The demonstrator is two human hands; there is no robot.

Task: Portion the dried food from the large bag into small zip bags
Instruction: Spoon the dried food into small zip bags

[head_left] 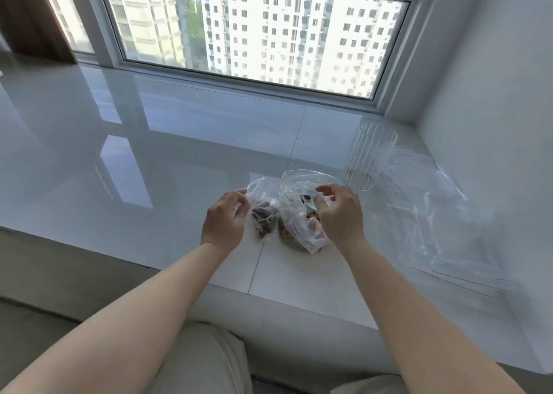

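A large clear bag with brown and yellow dried food stands open on the white sill, near its front edge. My right hand is at the bag's right side, its fingers curled on the plastic at the mouth. Just left of it a small clear zip bag holds a little dark dried food. My left hand pinches that small bag's upper edge and keeps its mouth up. The two bags touch each other.
A ribbed clear glass stands behind and right of the large bag. Several flat, unfilled zip bags lie spread on the right of the glossy white sill. A window runs along the back and a wall closes the right side.
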